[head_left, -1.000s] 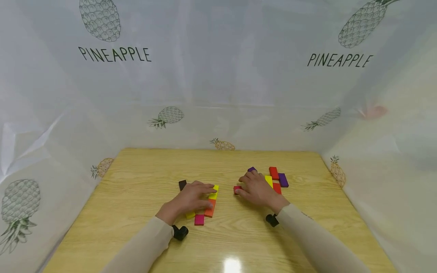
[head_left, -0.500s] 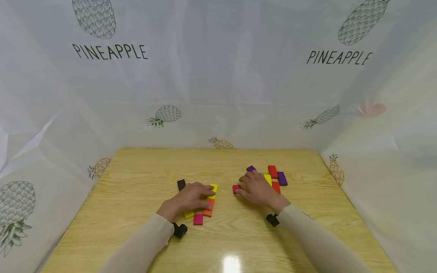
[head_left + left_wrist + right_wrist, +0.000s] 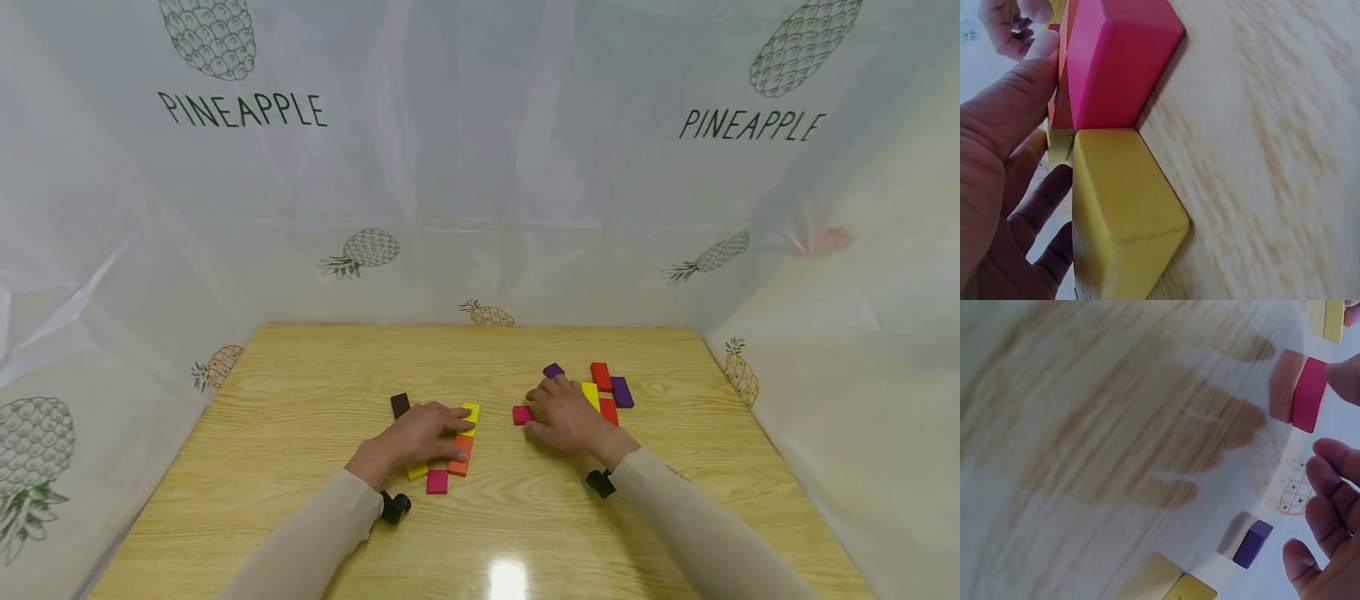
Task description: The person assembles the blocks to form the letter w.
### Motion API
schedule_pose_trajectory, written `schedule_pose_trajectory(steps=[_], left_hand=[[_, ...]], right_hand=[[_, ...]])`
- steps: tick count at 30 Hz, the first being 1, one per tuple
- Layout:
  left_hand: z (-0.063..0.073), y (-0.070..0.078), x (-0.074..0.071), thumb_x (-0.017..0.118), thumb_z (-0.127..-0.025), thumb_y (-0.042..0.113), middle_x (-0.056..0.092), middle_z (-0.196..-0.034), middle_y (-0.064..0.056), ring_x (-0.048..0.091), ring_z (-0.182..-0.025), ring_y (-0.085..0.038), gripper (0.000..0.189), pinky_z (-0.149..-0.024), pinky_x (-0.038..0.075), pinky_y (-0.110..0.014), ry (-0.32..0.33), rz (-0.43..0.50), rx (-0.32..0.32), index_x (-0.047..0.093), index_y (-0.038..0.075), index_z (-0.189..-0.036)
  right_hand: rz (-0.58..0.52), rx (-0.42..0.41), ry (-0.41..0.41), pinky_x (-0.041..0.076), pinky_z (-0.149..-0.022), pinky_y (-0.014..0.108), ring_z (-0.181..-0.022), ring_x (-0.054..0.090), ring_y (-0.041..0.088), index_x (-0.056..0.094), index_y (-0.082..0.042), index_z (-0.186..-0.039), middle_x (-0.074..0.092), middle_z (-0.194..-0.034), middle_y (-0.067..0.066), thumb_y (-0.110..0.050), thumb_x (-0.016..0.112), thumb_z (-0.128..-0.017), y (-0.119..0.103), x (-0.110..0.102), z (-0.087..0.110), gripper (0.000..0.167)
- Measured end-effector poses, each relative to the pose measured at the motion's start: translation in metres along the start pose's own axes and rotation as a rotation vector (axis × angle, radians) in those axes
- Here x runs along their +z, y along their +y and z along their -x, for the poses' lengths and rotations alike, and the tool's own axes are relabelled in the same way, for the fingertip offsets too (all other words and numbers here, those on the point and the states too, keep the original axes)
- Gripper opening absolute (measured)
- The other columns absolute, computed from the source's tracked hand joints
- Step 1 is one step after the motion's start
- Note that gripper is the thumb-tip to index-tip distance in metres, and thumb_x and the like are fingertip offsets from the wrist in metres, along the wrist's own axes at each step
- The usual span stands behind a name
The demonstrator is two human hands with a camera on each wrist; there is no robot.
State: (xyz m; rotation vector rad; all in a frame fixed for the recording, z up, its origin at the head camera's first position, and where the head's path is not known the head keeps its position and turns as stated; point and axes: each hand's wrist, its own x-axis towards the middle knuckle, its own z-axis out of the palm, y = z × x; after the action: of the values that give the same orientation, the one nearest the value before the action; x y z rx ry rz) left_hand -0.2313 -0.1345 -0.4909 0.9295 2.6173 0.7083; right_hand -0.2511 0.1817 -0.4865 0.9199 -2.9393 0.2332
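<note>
My left hand (image 3: 426,435) lies over a group of flat blocks, fingertips on a yellow block (image 3: 472,410) and thumb on an orange block (image 3: 467,446). Around it sit a pink block (image 3: 437,482), a second yellow block (image 3: 417,472) and a black block (image 3: 401,405). In the left wrist view that pink block (image 3: 1116,69) adjoins a yellow block (image 3: 1135,194). My right hand (image 3: 567,417) hovers low, fingers loosely bent, thumb close to another pink block (image 3: 521,415). The right wrist view has the thumb tip at this pink block (image 3: 1310,394), with nothing gripped.
Beyond the right hand lie a purple block (image 3: 553,370), a yellow block (image 3: 591,392), two red blocks, one (image 3: 601,377) farther back, and another purple block (image 3: 622,392). A white pineapple-print sheet (image 3: 480,167) walls in the wooden table (image 3: 337,358). Black wrist cameras (image 3: 395,507) sit under both sleeves.
The right thumb has drawn back toward the right, uncovering more of the pink block. My left hand stays over its blocks. The head view has shifted slightly.
</note>
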Motion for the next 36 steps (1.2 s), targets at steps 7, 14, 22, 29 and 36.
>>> schedule_pose_trajectory(steps=[7,14,22,29,36], left_hand=[[0.0,0.0,0.0,0.074,-0.098,0.041,0.048,-0.164,0.002,0.044,-0.15,-0.032,0.056,-0.122,0.038,-0.054,-0.001,0.008,-0.004,0.063,0.021,-0.149],[0.0,0.002,-0.001,0.075,-0.098,0.039,0.049,-0.163,0.002,0.045,-0.149,-0.032,0.055,-0.121,0.04,-0.052,0.005,0.005,-0.009,0.064,0.021,-0.149],[0.0,0.002,0.0,0.075,-0.097,0.041,0.05,-0.162,0.004,0.045,-0.15,-0.03,0.055,-0.121,0.04,-0.051,0.01,0.002,-0.018,0.065,0.022,-0.148],[0.0,0.001,0.001,0.075,-0.097,0.043,0.05,-0.162,0.004,0.046,-0.15,-0.029,0.056,-0.121,0.04,-0.051,0.015,0.004,-0.014,0.065,0.022,-0.148],[0.0,0.001,0.001,0.075,-0.097,0.043,0.05,-0.163,0.005,0.045,-0.15,-0.028,0.056,-0.12,0.041,-0.05,0.01,0.005,-0.02,0.064,0.022,-0.148]], right_hand=[[0.015,-0.027,0.021,0.046,-0.093,0.05,-0.105,0.05,0.028,0.074,-0.008,-0.123,0.068,-0.119,0.008,-0.033,0.071,-0.098,0.001,0.006,-0.003,0.035],[0.073,-0.047,0.05,0.048,-0.094,0.048,-0.101,0.053,0.027,0.075,-0.009,-0.115,0.071,-0.113,0.006,-0.034,0.073,-0.099,-0.002,0.01,-0.009,0.03],[0.097,-0.088,0.065,0.049,-0.099,0.045,-0.104,0.056,0.027,0.075,-0.009,-0.114,0.072,-0.113,0.006,-0.037,0.071,-0.101,-0.014,0.006,-0.03,0.031],[0.083,-0.096,0.068,0.051,-0.097,0.045,-0.103,0.056,0.028,0.073,-0.009,-0.114,0.071,-0.112,0.006,-0.035,0.07,-0.102,-0.024,0.007,-0.043,0.029],[0.079,-0.074,0.043,0.051,-0.094,0.045,-0.102,0.055,0.027,0.073,-0.009,-0.118,0.07,-0.115,0.007,-0.037,0.066,-0.104,-0.027,0.009,-0.049,0.031]])
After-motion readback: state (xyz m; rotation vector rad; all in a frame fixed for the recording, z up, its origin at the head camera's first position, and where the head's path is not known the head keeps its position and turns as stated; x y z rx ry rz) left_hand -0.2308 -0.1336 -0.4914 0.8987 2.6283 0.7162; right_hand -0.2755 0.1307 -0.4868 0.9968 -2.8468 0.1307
